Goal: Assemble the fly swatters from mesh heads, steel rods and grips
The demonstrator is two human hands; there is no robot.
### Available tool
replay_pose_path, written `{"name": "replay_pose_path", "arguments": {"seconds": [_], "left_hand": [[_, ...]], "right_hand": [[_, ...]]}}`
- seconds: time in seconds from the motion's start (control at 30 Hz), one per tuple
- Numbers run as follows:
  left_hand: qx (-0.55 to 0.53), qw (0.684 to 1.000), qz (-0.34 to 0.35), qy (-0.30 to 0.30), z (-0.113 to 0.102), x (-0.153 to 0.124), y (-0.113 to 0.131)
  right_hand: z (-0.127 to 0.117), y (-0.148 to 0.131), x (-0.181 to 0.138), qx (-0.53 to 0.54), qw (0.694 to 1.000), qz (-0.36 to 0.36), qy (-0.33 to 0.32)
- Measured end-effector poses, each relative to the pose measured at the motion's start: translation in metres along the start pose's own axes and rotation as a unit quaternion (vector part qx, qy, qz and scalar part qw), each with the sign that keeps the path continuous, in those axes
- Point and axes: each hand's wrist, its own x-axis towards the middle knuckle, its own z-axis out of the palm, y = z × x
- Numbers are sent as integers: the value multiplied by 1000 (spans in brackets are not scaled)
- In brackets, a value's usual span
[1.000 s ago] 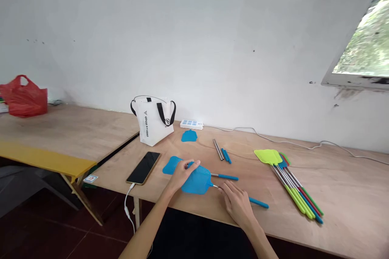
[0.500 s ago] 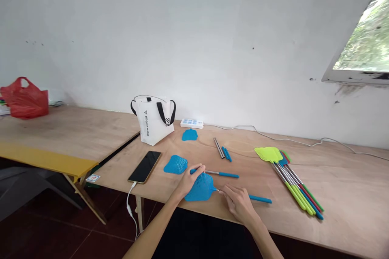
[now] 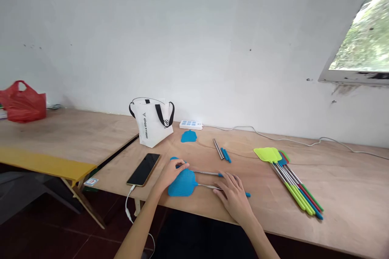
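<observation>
A blue fly swatter [image 3: 182, 183] lies at the front of the table, its metal shaft running right under my right hand. My left hand [image 3: 170, 176] is at the top edge of its head, thumb and fingers pinched together there. Behind it is a second blue fly swatter [image 3: 205, 173], its head mostly hidden by my left hand and the first head. My right hand [image 3: 234, 194] is open, palm down, fingers spread over the two handles. One blue handle end [image 3: 248, 194] shows beyond it.
Further back are a loose blue swatter head [image 3: 189, 136], metal tubes [image 3: 218, 149] and blue grips [image 3: 225, 155]. Assembled swatters [image 3: 290, 182] lie at right. A phone [image 3: 144, 169] with a cable, a white bag [image 3: 152, 125] and a power strip [image 3: 191, 124] are at left.
The front swatter has moved left and now lies beside the second one. My left hand has moved left with its head. My right hand has spread its fingers over the handles.
</observation>
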Motion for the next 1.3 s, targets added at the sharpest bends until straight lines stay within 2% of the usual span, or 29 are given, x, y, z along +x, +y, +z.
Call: {"name": "replay_pose_path", "arguments": {"seconds": [0.17,0.3,0.6,0.73,0.9,1.17,1.3], "left_hand": [[159,987,-31,-4,-10,-6,-20],[253,965,-51,-48,-10,-9,-23],[266,961,-67,-30,-8,-10,-28],[269,961,-62,2,-6,-7,-37],[283,958,-52,3,-5,-5,-47],[316,947,-61,-19,-4,-4,-47],[321,943,-88,-13,-10,-7,-43]], "right_hand": [[5,3,-2,-1,998,30,-47],[3,3,-3,-4,998,32,-47],[11,8,-5,-60,995,72,34],[11,9,-5,-32,997,55,36],[8,9,-4,10,998,56,7],[8,11,-5,15,999,48,11],[9,14,-8,11,997,72,13]]}}
